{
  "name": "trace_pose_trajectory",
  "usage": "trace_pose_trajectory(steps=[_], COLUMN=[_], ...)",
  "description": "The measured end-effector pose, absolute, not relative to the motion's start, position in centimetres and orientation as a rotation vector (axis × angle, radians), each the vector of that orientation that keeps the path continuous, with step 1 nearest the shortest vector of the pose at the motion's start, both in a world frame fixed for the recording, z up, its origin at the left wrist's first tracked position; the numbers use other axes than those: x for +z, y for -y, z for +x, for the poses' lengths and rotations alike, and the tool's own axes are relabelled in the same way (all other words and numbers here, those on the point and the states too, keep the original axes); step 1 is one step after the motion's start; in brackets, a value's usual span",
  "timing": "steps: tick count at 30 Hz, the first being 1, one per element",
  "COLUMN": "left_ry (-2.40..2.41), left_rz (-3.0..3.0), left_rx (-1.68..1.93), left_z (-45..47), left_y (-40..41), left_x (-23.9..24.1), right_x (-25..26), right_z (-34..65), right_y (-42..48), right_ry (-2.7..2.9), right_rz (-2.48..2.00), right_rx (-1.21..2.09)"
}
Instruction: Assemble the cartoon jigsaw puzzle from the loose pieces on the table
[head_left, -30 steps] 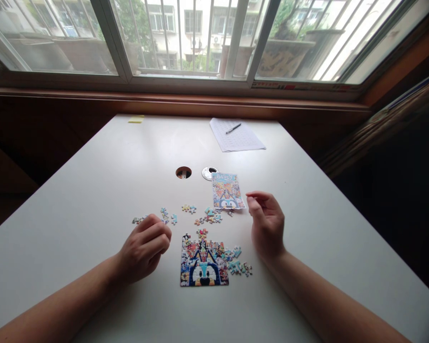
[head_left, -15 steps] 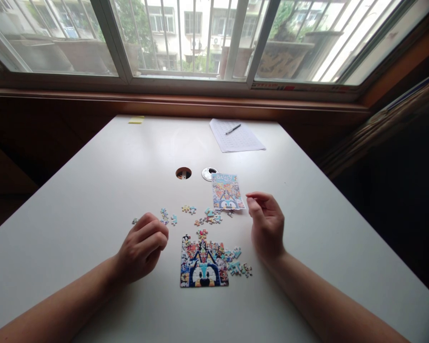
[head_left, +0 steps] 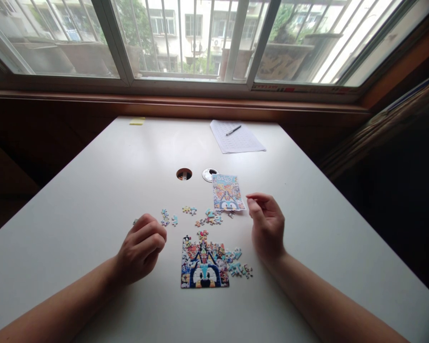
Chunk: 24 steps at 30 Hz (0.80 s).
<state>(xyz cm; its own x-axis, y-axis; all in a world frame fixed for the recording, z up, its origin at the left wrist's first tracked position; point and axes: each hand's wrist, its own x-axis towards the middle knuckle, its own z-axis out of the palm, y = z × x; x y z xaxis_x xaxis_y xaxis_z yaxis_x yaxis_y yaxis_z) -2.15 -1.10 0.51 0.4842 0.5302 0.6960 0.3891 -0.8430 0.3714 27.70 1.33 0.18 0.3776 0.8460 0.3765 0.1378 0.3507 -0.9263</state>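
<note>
A partly joined jigsaw puzzle (head_left: 205, 267) with a blue cartoon dog's face lies on the table, its upper edge uneven. Left of it, my left hand (head_left: 143, 247) is closed with curled fingers; whatever they may hold is hidden. Loose puzzle pieces (head_left: 165, 217) lie just beyond its fingertips. My right hand (head_left: 267, 224) is closed too, thumb against the fingers, beside the picture card (head_left: 229, 193); I cannot make out anything in it. More loose pieces (head_left: 238, 262) touch or nearly touch the puzzle's right side, and others (head_left: 210, 217) lie below the card.
On the white table (head_left: 103, 190) are a cable hole (head_left: 184, 174) and a round metal grommet (head_left: 208, 175) partly under the card. Farther back lie paper sheets (head_left: 239, 143) with a pen (head_left: 233, 130) and a yellow sticky note (head_left: 137, 121). A barred window (head_left: 186, 43) stands behind.
My left hand has shifted very slightly left, uncovering a bit more of the loose pieces beside it. My right hand, the puzzle and the card stay as they were.
</note>
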Motion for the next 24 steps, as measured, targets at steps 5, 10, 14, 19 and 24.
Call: trace_pose_trajectory(steps=[5, 10, 14, 19, 24], left_ry=[-0.796, -0.796, -0.792, -0.787, -0.794], left_rz=[2.551, 2.552, 2.554, 2.552, 2.548], left_rx=[1.303, 1.313, 1.311, 1.317, 1.309], left_z=[-2.09, -2.09, -2.14, -2.16, -2.17], left_y=[1.08, 1.12, 1.15, 1.12, 1.09], left_x=[0.58, 0.62, 0.63, 0.66, 0.65], right_x=[0.23, 0.30, 0.38, 0.37, 0.33], right_z=[27.69, 27.68, 27.67, 27.63, 27.66], right_y=[-1.33, -1.35, -1.28, -1.24, -1.30], right_ry=[1.110, 1.122, 1.113, 1.103, 1.103], right_rz=[-1.140, -1.158, -1.157, -1.154, -1.153], right_rx=[0.608, 0.608, 0.605, 0.604, 0.603])
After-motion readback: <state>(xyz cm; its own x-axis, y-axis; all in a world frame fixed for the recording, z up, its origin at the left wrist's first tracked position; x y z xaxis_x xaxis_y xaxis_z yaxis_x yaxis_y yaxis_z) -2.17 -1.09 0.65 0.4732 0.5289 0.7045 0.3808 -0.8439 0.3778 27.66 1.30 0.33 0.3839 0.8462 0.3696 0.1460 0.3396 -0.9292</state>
